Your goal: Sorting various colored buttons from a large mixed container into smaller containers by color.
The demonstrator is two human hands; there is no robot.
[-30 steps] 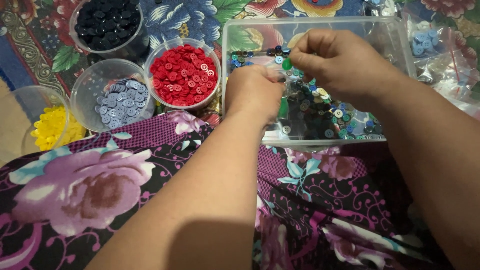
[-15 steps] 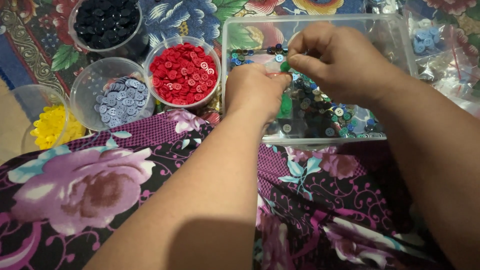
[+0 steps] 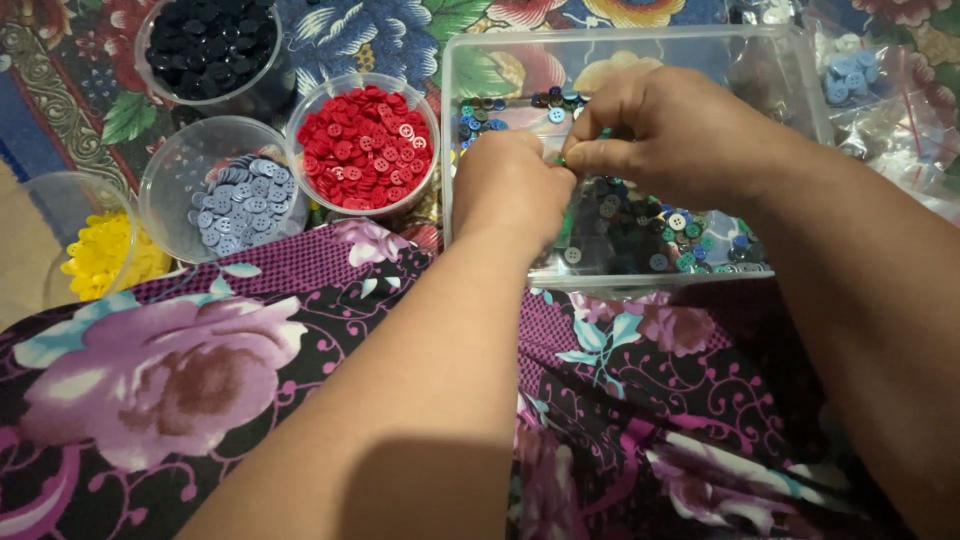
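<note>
Left hand curled into a loose fist, knuckles up; whether it holds anything cannot be told. Right hand meets it fingertip to fingertip, thumb and forefinger pinched on a small green button. Both hover over a clear rectangular tub of mixed dark buttons resting on floral cloth. Left of the left hand: round cups of red buttons, grey-blue buttons, black buttons and yellow buttons. Beyond the right hand, a plastic bag of blue buttons.
</note>
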